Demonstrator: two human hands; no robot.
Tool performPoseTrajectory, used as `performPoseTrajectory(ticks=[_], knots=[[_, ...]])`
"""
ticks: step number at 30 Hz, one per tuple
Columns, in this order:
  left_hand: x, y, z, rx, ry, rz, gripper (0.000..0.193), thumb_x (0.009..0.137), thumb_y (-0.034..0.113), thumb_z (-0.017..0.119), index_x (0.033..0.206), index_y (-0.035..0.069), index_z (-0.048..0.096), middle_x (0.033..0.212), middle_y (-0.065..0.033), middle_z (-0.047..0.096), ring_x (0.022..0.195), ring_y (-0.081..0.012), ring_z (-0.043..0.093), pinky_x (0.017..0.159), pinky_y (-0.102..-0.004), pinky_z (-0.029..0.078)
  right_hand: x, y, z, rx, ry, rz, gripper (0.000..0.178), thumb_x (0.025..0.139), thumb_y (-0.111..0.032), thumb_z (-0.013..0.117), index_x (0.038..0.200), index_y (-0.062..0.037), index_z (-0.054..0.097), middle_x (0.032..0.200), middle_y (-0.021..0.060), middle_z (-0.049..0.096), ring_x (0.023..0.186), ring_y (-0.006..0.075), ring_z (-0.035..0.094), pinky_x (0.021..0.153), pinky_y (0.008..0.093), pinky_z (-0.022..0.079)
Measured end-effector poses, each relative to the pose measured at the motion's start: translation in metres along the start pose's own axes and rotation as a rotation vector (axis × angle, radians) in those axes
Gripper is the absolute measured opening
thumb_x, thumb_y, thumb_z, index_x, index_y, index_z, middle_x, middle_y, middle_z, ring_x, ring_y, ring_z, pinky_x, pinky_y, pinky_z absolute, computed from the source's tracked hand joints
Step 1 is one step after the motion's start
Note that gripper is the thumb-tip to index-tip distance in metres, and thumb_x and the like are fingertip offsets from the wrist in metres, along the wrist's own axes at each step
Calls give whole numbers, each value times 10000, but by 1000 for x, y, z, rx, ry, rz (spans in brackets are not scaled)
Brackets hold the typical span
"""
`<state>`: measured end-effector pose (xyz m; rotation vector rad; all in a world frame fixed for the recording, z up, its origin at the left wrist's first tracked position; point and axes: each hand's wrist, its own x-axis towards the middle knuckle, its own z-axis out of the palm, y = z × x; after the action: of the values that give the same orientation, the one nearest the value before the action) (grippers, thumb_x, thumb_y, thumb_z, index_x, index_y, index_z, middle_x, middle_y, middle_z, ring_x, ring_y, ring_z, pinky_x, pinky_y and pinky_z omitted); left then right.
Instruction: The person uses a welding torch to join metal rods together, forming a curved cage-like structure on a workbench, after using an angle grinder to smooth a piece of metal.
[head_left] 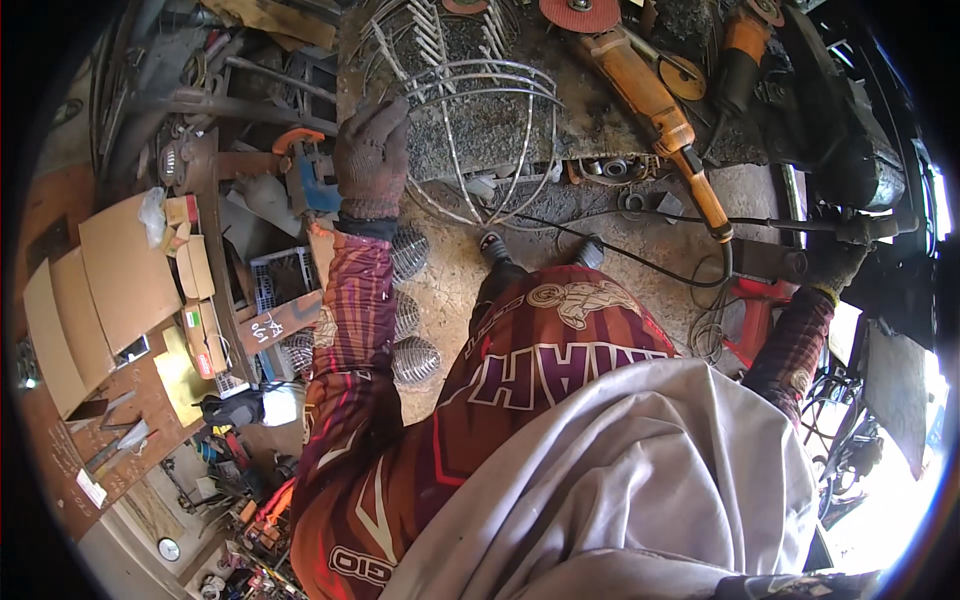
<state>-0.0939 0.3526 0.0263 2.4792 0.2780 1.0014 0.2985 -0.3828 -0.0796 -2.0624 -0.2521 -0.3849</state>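
My left hand (374,158), in a dark, dirty work glove, is closed on the left side of a round wire cage (520,150). The cage has bent rods joined by hoops. It tilts over the near edge of a dark, grimy bench (600,130). At the right my right hand (838,264), also gloved, is closed around a dark metal bar (775,224) below a heavy black vise-like tool (845,130). Its fingers are partly lost in shadow.
An orange angle grinder (645,95) lies on the bench, with a second grinder (745,50) beyond it. A black cable (620,262) loops below. Several wire domes (415,360) stand on the floor. Cardboard boxes (125,285) and a blue clamp (312,180) are at left.
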Motion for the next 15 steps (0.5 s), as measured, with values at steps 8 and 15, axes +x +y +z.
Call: performPoseTrajectory(ticks=[8,15], knots=[[4,1,-7,103,-35,35,247,886,117,757,1132,102,750,1079,-129,721,985,-349,686,870,-412,553,-20,-167,-24,-1530,-79,-615,298,945,-277,647,1090,-26,717,1126,133,724,1080,316,671,1001,393,496],[18,26,-16,99,-59,37,225,890,99,721,1114,108,748,1078,-131,722,1014,-356,674,876,-417,543,-85,-275,-88,-621,184,-32,356,940,-180,625,1249,-6,591,1101,134,701,919,237,668,795,348,527]])
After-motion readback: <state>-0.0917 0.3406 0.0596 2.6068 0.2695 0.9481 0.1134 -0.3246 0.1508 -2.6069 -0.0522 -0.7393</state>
